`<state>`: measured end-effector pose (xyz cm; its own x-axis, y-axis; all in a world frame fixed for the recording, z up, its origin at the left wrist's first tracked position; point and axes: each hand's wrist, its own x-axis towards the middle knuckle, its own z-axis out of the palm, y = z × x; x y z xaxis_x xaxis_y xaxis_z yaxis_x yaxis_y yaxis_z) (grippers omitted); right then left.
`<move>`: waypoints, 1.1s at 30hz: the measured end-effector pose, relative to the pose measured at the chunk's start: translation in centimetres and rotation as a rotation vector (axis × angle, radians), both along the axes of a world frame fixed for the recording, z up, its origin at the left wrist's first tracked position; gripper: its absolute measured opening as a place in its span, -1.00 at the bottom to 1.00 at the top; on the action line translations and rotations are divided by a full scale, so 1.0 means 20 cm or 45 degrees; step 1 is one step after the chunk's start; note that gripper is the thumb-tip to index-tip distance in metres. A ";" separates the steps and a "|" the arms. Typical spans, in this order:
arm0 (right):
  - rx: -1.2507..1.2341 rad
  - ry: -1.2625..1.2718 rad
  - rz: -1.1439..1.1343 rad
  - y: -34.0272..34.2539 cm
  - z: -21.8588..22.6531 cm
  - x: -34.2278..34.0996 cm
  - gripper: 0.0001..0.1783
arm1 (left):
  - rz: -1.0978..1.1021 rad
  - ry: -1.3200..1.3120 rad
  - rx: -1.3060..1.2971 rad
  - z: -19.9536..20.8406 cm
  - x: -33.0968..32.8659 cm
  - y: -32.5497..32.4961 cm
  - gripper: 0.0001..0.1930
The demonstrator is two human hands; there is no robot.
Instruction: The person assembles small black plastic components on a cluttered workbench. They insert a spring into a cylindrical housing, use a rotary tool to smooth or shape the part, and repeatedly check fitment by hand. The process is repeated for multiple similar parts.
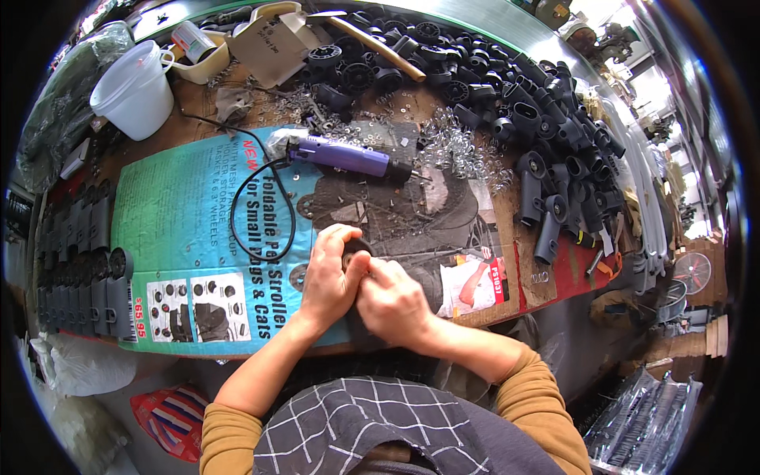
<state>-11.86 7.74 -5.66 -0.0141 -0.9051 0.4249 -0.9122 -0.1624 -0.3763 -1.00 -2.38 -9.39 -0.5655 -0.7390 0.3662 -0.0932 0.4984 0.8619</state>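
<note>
My left hand is wrapped round a black plastic part with a rounded end, most of it hidden by my fingers. My right hand is closed against the same part, its fingertips pressed together near the left thumb. Whether they also pinch something small cannot be made out. Both hands are over the near edge of a printed cardboard sheet. Beyond them, a purple corded power screwdriver lies on the sheet, its bit pointing right. Its black cord loops to the left.
Black plastic wheel housings are heaped at the right and back. Similar parts stand in rows at the left. Small metal hardware is scattered behind the screwdriver. A white bucket and a wooden-handled tool are at the back.
</note>
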 end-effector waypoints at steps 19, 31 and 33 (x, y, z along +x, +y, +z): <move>0.275 0.232 -0.410 -0.46 -0.07 -1.08 -0.73 | -0.063 -0.083 0.159 0.07 0.01 -0.01 -0.47; 0.242 0.327 -0.376 -0.39 -0.07 -1.12 -0.88 | -0.061 -0.052 0.135 0.06 0.01 -0.01 -0.48; 0.247 0.349 -0.414 -0.39 -0.08 -1.11 -0.86 | -0.067 -0.044 0.149 0.05 0.01 -0.01 -0.48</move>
<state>-34.03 -0.01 -7.31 -0.2211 -0.9353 0.2762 -0.9741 0.1981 -0.1091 -0.89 -2.66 -8.31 -0.6156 -0.7443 0.2591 -0.0997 0.3997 0.9112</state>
